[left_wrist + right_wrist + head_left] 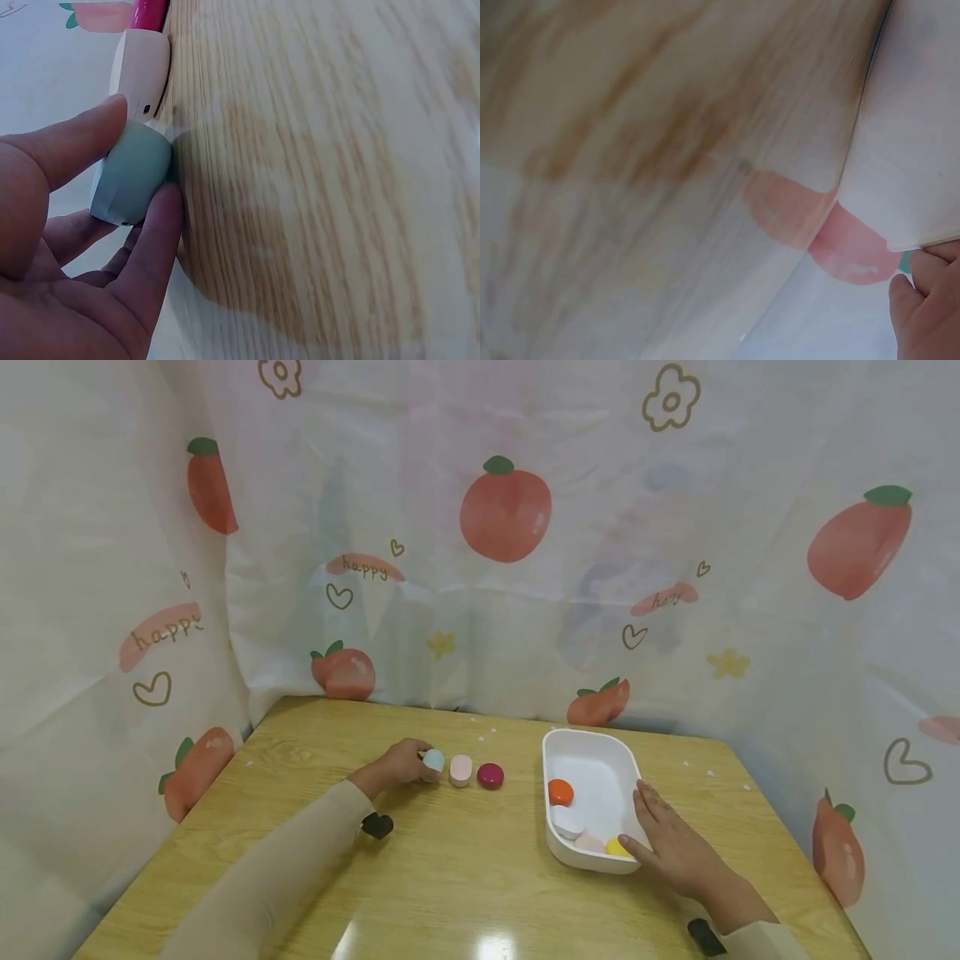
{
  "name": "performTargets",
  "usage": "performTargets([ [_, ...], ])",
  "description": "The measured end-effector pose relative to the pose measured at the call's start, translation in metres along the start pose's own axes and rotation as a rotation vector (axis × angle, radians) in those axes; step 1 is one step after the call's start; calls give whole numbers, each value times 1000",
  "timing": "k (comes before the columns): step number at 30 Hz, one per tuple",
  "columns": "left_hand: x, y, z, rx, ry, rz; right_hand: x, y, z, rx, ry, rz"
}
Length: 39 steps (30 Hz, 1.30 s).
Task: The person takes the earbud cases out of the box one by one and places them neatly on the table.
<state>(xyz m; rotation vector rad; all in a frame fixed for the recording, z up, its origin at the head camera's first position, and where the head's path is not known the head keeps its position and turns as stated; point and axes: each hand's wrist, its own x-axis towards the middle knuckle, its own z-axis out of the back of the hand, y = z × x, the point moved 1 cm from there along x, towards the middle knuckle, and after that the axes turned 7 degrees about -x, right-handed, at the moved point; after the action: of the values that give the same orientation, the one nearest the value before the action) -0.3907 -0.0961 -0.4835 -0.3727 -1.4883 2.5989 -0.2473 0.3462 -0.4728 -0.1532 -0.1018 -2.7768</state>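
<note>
My left hand (pixel 401 763) pinches a small rounded pale-green case (pixel 135 171) between thumb and fingers, down at the table surface. Right beside it stands a similar pale-pink case (pixel 461 771), and past that a round dark-red case (pixel 491 776). My right hand (pixel 678 852) rests on the right rim of a white tub (pixel 553 852), fingers straight along its edge. Inside the tub lie an orange case (pixel 560 792), a white one (pixel 567 821), a pale-pink one (pixel 589 842) and a yellow one (pixel 618 847), partly hidden by the near wall. In the right wrist view only some fingers show, at the tub's edge.
The wood-grain table (pixel 420 877) ends at the back against a white curtain (pixel 420 635) printed with fruit and hearts. Curtains also hang at the left and right sides. Black wrist straps (pixel 377 825) show at both sleeves.
</note>
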Motion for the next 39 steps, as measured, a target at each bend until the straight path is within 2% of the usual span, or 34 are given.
performTargets([
  [5,2,1,0,4,12,-3,1,1,4,-8,-4,8],
  [13,-3,-2,2,8,71,-38,2,0,3,-9,-4,11],
  [18,-3,-2,2,-2,57,-40,1,-1,2,-2,-20,18],
  [25,-2,1,-1,-5,19,-25,1,-1,1,9,-4,8],
  [32,-5,4,-3,-17,6,-25,0,-1,1,6,-11,14],
  [39,-2,9,-3,-27,-6,-15,-1,0,0,-1,-14,16],
])
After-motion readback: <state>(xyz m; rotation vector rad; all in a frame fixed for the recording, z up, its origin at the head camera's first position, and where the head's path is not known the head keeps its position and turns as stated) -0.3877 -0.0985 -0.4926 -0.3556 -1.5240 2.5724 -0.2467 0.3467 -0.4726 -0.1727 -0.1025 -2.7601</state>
